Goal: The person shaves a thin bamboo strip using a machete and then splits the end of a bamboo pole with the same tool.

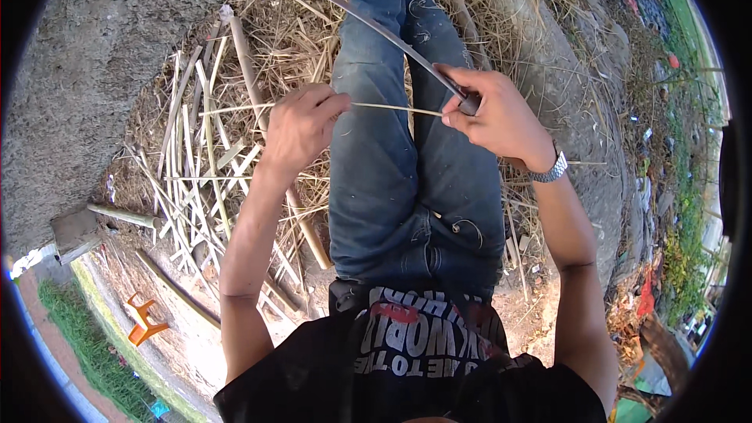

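Left hand (299, 127) closed, fingers curled round a thin pale strip (392, 108); right hand (495, 116) closed too—grips the dark handle of a long curved blade (384, 32), with the strip's other end at the thumb and fingertips. Strip runs taut-looking between the hands, across the thighs of the blue jeans (376, 164), and pokes out past the left hand. Blade slants up and left from the right hand, over the legs. Silver watch (551, 169) on right wrist. Left of the legs: loose pile of split strips (188, 215), criss-crossed on the ground, brown pole (246, 63) beside it. Dry shavings (290, 19) around the legs—grey rough slab (86, 86) far left, orange plastic stool (146, 323) lower left, on its own.
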Demonstrator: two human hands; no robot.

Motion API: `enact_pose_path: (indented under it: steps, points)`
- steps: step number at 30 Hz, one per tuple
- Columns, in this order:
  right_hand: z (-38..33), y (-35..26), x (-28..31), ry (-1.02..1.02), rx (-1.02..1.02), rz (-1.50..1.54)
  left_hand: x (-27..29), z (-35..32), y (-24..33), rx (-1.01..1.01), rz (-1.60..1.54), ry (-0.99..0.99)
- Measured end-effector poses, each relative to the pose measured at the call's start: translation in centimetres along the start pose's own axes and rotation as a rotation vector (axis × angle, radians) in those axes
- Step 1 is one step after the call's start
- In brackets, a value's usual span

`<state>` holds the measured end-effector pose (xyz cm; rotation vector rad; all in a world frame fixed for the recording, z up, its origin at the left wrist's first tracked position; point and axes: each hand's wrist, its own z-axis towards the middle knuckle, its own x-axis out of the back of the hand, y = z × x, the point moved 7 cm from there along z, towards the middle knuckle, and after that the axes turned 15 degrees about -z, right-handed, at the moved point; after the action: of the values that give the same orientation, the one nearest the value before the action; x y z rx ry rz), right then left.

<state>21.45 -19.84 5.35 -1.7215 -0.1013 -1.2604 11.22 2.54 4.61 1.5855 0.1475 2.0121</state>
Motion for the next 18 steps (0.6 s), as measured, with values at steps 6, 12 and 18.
enact_pose_path:
  steps: [6, 12, 18]
  points:
    - [-0.5, -0.9, -0.1, 0.218, 0.020, -0.158, -5.1, -4.1, -3.4, 0.632, -0.783, 0.048]
    - [-1.1, -1.7, -4.9, 0.085, 0.144, -0.099, -7.3, -5.6, -4.2, 0.863, -0.910, 0.233]
    - [-0.5, -1.5, -10.6, -0.054, 0.188, -0.108, -7.5, -7.0, -5.3, 0.846, -0.861, 0.523]
